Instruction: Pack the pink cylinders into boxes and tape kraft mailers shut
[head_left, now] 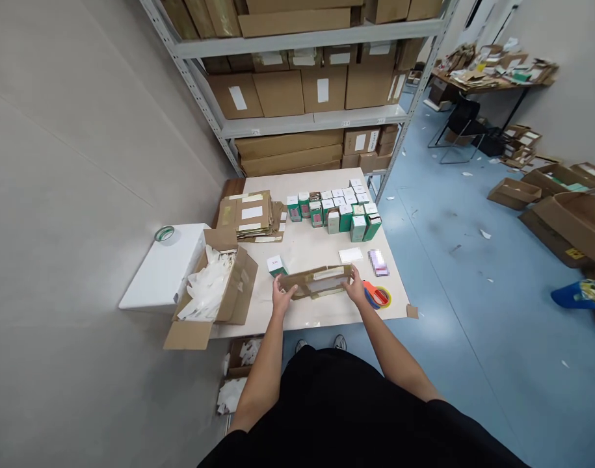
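I hold a flattened brown cardboard box (317,281) with a white label just above the white table (321,250). My left hand (280,298) grips its left end. My right hand (355,286) grips its right end. A small green and white box (276,264) stands just behind my left hand. An orange tape dispenser with a yellow tape roll (378,296) lies right beside my right hand.
Several green and white boxes (341,209) stand in rows at the table's back. A stack of flat cartons (251,216) lies back left. An open carton of white plastic bags (213,289) sits at left. Shelving with cartons (302,84) stands behind. Open cartons (565,214) litter the blue floor.
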Available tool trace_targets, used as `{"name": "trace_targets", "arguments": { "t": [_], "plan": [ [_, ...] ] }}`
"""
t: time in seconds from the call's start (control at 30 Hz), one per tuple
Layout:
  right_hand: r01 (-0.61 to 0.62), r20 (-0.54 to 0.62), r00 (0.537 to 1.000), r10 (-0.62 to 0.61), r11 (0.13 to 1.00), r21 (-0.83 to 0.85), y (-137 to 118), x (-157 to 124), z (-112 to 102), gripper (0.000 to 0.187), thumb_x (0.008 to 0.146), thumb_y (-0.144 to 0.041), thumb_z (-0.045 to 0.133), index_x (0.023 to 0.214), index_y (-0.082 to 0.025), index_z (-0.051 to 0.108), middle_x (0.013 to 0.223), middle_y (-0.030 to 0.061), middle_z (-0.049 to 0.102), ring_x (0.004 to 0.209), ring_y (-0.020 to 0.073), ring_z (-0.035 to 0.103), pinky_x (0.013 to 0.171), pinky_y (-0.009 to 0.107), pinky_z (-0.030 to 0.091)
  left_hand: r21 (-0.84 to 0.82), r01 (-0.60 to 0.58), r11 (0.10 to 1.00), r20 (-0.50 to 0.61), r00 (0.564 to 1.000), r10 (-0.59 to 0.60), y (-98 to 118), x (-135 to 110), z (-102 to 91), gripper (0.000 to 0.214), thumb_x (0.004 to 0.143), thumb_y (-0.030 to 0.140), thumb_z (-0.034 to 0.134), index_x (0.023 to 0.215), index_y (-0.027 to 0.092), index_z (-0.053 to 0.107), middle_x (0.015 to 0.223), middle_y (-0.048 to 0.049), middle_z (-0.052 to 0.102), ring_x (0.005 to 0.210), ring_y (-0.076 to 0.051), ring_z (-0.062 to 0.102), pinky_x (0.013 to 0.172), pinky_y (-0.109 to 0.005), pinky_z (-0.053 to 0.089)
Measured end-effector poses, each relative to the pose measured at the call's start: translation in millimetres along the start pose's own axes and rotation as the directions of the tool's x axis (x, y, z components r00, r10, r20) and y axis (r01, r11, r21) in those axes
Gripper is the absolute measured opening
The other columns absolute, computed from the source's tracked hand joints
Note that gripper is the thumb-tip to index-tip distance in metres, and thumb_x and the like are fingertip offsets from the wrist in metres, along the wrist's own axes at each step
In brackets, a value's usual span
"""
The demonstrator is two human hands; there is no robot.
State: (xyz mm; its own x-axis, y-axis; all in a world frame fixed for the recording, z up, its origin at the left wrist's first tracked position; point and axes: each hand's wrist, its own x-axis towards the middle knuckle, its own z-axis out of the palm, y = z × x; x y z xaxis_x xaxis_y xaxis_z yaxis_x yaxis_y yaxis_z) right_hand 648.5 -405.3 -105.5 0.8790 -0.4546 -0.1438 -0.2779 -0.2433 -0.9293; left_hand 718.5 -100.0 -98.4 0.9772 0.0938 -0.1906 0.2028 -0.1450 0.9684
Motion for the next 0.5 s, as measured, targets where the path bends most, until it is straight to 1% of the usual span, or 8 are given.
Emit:
{"name": "trace_targets", "arguments": {
  "t": [0.1, 0.2, 0.27, 0.33, 0.4, 0.5],
  "plan": [
    [-0.070, 0.040, 0.997, 0.067, 0.995, 0.071, 9, -8, 11, 0.090, 0.073, -0.035, 0.068, 0.157, -0.024, 0.039, 0.151, 0.0109, 0.056, 0.136, 0.0304, 0.057, 0.114, 0.046, 0.046, 0.028, -0.003, 1.000, 0.054, 0.999, 0.001, -10, -4, -3.0, 0.088, 0.075, 0.040, 0.087, 0.150, 0.027, 0.043, 0.143, -0.0139, 0.058, 0.130, -0.029, 0.060, 0.111, -0.046, 0.047],
    [-0.073, 0.032, 0.997, 0.070, 0.992, 0.106, 6, -12, 15, 0.092, 0.075, -0.037, 0.068, 0.160, -0.024, 0.036, 0.156, 0.0112, 0.051, 0.139, 0.0300, 0.054, 0.115, 0.046, 0.045, 0.057, -0.040, 0.998, 0.075, 0.997, 0.036, -7, -8, -7.8, 0.081, 0.081, 0.037, 0.082, 0.151, 0.026, 0.043, 0.146, -0.0133, 0.057, 0.133, -0.029, 0.058, 0.114, -0.046, 0.044],
    [-0.045, 0.001, 0.999, 0.045, 0.994, 0.095, -1, -14, 15, 0.091, 0.077, -0.040, 0.068, 0.160, -0.023, 0.036, 0.157, 0.0115, 0.051, 0.143, 0.0293, 0.049, 0.118, 0.045, 0.041, 0.080, -0.095, 0.992, 0.076, 0.993, 0.089, 0, -11, -13.6, 0.074, 0.085, 0.035, 0.076, 0.151, 0.026, 0.044, 0.149, -0.0127, 0.056, 0.136, -0.029, 0.056, 0.116, -0.045, 0.043],
    [-0.026, -0.027, 0.999, 0.029, 0.995, 0.095, -12, -16, 16, 0.089, 0.080, -0.043, 0.068, 0.160, -0.023, 0.036, 0.156, 0.0115, 0.052, 0.146, 0.0285, 0.046, 0.120, 0.044, 0.038, 0.099, -0.158, 0.983, 0.078, 0.985, 0.151, 7, -12, -20.3, 0.071, 0.089, 0.033, 0.071, 0.153, 0.027, 0.042, 0.152, -0.0115, 0.054, 0.140, -0.028, 0.053, 0.119, -0.043, 0.041],
    [-0.020, -0.027, 0.999, 0.024, 0.991, 0.135, -23, -19, 22, 0.086, 0.083, -0.047, 0.067, 0.160, -0.024, 0.037, 0.156, 0.0108, 0.052, 0.145, 0.0276, 0.047, 0.119, 0.043, 0.040, 0.090, -0.202, 0.975, 0.106, 0.976, 0.192, 11, -13, -25.7, 0.072, 0.092, 0.031, 0.066, 0.157, 0.028, 0.036, 0.156, -0.0106, 0.050, 0.143, -0.027, 0.049, 0.122, -0.043, 0.038],
    [-0.043, -0.018, 0.999, 0.047, 0.978, 0.204, -35, -26, 36, 0.085, 0.085, -0.053, 0.066, 0.160, -0.026, 0.037, 0.154, 0.0102, 0.054, 0.141, 0.0264, 0.052, 0.115, 0.042, 0.044, 0.062, -0.213, 0.975, 0.185, 0.962, 0.199, 10, -13, -28.4, 0.074, 0.093, 0.026, 0.062, 0.160, 0.029, 0.032, 0.160, -0.0107, 0.046, 0.149, -0.026, 0.044, 0.123, -0.044, 0.035]
  ]
}}
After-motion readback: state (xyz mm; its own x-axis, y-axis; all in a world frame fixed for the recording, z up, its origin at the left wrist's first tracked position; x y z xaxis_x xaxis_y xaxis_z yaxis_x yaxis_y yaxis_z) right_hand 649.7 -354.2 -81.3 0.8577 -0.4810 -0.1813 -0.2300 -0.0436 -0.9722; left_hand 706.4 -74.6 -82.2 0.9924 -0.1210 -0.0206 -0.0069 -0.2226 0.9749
